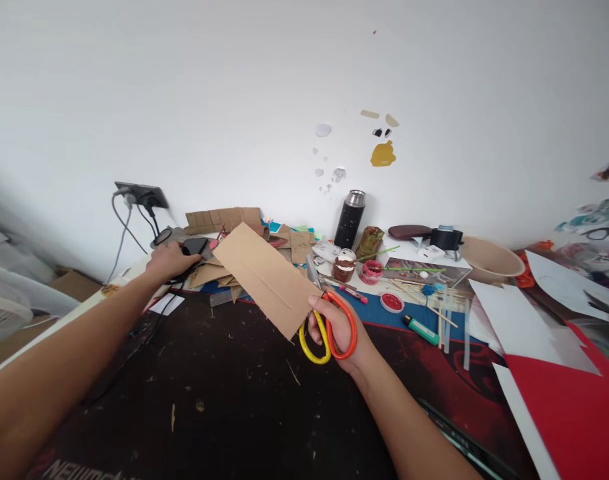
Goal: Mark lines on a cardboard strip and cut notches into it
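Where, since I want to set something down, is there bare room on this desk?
The dark mat between the left arm and right arm is the widest patch, below the cardboard piece in the right hand; small scraps dot it. Along the wall it is crowded, from the cardboard pile to the beige bowl.

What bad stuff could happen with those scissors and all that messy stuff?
The right hand holds both the scissors and the cardboard, so one might slip, and the blades could poke or nick something. The small jar of red stuff is just beyond them, so a bump might spill it. The left arm could also snag the black cord beside it.
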Available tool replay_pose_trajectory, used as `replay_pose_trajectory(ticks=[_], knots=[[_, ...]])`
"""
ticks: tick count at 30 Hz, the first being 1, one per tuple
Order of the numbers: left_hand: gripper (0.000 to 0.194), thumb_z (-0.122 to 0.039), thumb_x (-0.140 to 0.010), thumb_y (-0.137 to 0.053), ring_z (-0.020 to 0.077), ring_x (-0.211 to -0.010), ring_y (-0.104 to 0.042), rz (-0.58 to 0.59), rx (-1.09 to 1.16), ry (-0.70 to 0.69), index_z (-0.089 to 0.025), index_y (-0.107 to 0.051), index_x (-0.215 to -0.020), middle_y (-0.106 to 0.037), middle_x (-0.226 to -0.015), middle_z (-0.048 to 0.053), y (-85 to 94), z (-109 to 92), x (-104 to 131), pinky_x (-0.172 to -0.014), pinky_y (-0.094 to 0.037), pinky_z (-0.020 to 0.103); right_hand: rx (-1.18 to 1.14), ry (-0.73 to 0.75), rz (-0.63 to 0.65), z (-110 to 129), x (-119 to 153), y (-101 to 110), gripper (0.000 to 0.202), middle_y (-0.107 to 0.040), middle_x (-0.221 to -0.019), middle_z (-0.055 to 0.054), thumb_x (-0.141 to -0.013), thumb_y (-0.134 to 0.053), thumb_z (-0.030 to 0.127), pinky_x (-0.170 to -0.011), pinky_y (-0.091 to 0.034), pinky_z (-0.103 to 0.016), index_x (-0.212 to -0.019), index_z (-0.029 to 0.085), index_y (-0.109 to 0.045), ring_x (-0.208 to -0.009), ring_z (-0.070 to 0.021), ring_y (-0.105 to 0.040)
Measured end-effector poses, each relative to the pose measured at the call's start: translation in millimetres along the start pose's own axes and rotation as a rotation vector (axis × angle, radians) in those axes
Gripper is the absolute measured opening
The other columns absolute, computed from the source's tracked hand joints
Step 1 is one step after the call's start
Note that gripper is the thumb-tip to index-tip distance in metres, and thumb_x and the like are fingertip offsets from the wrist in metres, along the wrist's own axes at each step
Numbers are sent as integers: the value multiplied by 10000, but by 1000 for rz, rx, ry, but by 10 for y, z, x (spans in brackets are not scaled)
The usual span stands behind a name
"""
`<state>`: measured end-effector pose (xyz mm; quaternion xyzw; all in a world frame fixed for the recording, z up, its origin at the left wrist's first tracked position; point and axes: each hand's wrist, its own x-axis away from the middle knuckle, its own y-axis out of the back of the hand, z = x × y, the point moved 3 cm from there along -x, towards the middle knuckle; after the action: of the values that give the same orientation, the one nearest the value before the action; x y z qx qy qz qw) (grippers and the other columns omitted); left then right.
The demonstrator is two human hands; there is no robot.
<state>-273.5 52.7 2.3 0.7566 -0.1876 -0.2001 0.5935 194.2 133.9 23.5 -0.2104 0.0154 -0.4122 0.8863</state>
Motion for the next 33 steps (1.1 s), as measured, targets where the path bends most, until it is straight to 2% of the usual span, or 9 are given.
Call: replay_pose_trajectory(ticks=[7,11,14,17,19,22,26,30,33], knots=[[460,-492,-1090,-774,306,-1249,-756,11,134,-83,-196,-719,-1438,-743,-1455,130,377,230,76,-1058,-661,549,0,9,4,-1,7,0,490,-654,-573,34,-759,-953,536,-428,-389,-212,-801,234,-569,-420,-116,-549],[408,-495,-1111,-566,303,-1152,-745,-8,205,-129,-211,-838,-1222,-858,-1172,35,618,426,286,-954,-583,375,-3,4,11,-9,-2,3,488,-650,-573,25,-763,-965,546,-436,-399,-227,-790,229,-595,-427,-118,-539],[484,-596,-1026,-534,288,-1015,-725,22,238,-152,-260,-879,-1074,-865,-990,-4,655,518,476,-777,-524,300,-3,-13,14,-22,-12,3,529,-637,-563,26,-733,-989,573,-445,-403,-231,-775,234,-585,-436,-120,-537],[537,-658,-972,-522,273,-889,-703,61,267,-156,-262,-883,-1007,-883,-1059,1,613,538,585,-663,-488,292,1,-21,4,-30,-17,7,545,-640,-565,26,-715,-988,589,-442,-391,-231,-774,240,-574,-430,-118,-529],[497,-634,-977,-558,266,-885,-714,83,280,-167,-252,-877,-980,-887,-1073,5,573,504,585,-679,-502,292,11,-19,-2,-34,-19,10,526,-642,-563,23,-725,-972,586,-439,-385,-232,-775,238,-580,-426,-119,-529],[397,-551,-1045,-649,282,-1027,-752,89,285,-190,-215,-858,-1014,-865,-1031,20,507,387,486,-843,-574,323,15,-14,-4,-40,-22,12,505,-636,-554,20,-735,-959,572,-437,-379,-234,-773,237,-583,-424,-124,-535],[441,-477,-1085,-785,309,-1230,-762,90,330,-222,-190,-731,-1415,-750,-1433,117,407,139,289,-1038,-671,535,2,-11,5,-41,-22,8,496,-642,-561,20,-749,-962,558,-428,-372,-238,-784,241,-583,-419,-127,-530],[477,-459,-1084,-789,323,-1272,-750,-24,419,-164,-201,-704,-1475,-721,-1497,129,445,-47,197,-1053,-672,552,-9,-2,6,-15,-17,10,502,-645,-566,28,-746,-976,548,-420,-365,-236,-785,241,-581,-415,-124,-529],[480,-462,-1085,-788,324,-1282,-746,-114,505,-126,-203,-702,-1480,-717,-1506,132,573,-128,285,-1064,-666,559,-24,-16,4,-3,-19,19,505,-650,-575,27,-739,-978,554,-429,-379,-239,-796,241,-587,-424,-124,-533]])
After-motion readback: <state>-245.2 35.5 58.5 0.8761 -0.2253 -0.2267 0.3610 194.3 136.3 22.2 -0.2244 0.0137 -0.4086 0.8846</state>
